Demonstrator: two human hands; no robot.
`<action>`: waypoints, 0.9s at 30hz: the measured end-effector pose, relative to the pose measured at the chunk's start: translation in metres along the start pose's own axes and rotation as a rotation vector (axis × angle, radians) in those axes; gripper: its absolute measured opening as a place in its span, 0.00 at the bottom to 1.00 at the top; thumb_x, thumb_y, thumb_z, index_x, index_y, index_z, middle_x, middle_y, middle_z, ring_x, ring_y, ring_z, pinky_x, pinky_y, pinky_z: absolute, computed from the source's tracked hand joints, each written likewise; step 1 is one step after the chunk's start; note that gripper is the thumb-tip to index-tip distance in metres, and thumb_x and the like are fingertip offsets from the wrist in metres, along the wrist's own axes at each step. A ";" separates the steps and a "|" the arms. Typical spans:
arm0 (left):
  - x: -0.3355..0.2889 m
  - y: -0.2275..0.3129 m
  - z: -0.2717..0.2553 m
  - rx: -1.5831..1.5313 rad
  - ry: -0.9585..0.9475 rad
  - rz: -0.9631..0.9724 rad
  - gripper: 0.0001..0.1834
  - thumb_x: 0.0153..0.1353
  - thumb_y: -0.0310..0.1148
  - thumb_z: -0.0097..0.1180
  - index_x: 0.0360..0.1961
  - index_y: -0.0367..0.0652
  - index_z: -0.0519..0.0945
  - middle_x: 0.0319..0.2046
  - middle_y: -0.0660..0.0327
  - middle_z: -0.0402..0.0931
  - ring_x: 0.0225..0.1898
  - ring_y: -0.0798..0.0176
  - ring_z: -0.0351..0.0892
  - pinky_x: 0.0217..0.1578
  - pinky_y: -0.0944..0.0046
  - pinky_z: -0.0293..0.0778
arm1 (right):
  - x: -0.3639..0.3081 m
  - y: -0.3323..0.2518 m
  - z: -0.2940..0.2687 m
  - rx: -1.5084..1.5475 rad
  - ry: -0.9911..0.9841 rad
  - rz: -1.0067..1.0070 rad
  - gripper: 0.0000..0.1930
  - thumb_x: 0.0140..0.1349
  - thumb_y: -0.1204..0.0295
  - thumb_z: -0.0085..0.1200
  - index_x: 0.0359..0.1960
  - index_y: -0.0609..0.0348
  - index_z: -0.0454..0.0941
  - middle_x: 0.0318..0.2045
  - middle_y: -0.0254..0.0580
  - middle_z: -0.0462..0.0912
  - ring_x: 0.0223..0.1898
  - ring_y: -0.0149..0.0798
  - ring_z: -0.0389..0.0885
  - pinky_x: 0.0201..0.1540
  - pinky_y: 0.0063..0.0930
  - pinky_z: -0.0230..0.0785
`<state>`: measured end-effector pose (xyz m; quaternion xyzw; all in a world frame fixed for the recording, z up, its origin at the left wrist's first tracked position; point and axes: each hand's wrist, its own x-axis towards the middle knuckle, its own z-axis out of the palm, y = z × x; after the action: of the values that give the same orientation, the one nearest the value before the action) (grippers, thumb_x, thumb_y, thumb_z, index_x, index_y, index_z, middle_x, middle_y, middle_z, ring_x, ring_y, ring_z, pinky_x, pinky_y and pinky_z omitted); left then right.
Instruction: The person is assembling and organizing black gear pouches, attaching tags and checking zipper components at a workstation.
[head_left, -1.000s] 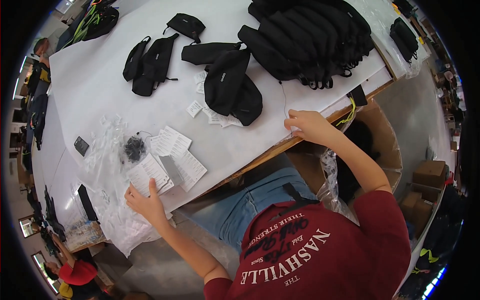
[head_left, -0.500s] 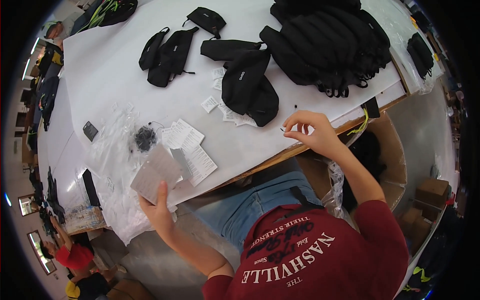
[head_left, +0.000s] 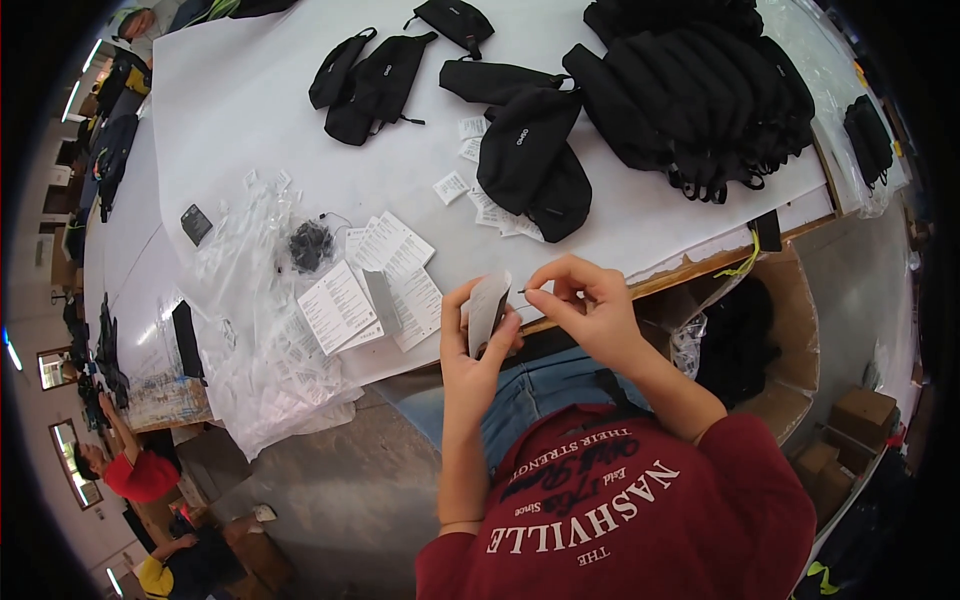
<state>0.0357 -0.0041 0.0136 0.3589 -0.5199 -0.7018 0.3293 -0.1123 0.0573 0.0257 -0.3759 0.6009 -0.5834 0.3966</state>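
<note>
My left hand (head_left: 474,345) grips a printed paper card (head_left: 488,310), seen nearly edge-on and slightly bent, over the table's front edge. Close on its right, my right hand (head_left: 585,308) pinches the tip of a thin black cord (head_left: 522,291) between thumb and forefinger. That tip points toward the card; whether they touch I cannot tell. To the left lie a fanned stack of printed white cards (head_left: 340,308) and a tangled clump of black cords (head_left: 311,245). Beyond my hands, black pouches (head_left: 515,145) rest partly over small white packets (head_left: 451,187).
A big row of black pouches (head_left: 690,100) fills the back right. Crumpled clear plastic bags (head_left: 250,330) hang over the table's front left. An open cardboard box (head_left: 790,320) stands below the table edge on the right. A person in red (head_left: 140,470) is at the far left.
My left hand has carried the card right, away from the stack, and turned it nearly edge-on. My right hand has come left, bringing the cord tip up to it. The whole view has shifted slightly.
</note>
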 end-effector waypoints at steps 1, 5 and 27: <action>-0.001 0.001 0.002 -0.091 -0.006 -0.074 0.16 0.60 0.29 0.58 0.48 0.39 0.70 0.36 0.64 0.73 0.40 0.72 0.72 0.43 0.71 0.69 | -0.001 -0.002 0.002 -0.085 0.051 -0.028 0.04 0.57 0.75 0.59 0.30 0.60 0.77 0.14 0.24 0.63 0.17 0.17 0.58 0.20 0.18 0.49; -0.002 -0.001 0.008 0.024 0.121 0.017 0.06 0.60 0.27 0.57 0.36 0.37 0.75 0.29 0.67 0.70 0.31 0.76 0.68 0.32 0.76 0.66 | -0.002 0.003 0.003 -0.294 0.135 -0.197 0.04 0.53 0.76 0.60 0.30 0.59 0.77 0.12 0.27 0.60 0.15 0.21 0.56 0.17 0.21 0.47; 0.012 -0.014 -0.004 0.060 -0.241 -0.073 0.05 0.64 0.26 0.51 0.35 0.35 0.76 0.28 0.66 0.73 0.29 0.74 0.70 0.31 0.77 0.64 | -0.001 0.015 -0.029 -0.067 -0.267 0.101 0.06 0.54 0.74 0.63 0.31 0.59 0.78 0.16 0.22 0.71 0.18 0.16 0.62 0.22 0.13 0.52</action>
<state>0.0313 -0.0126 -0.0031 0.3002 -0.5631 -0.7355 0.2275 -0.1383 0.0709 0.0113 -0.4324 0.5800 -0.4873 0.4891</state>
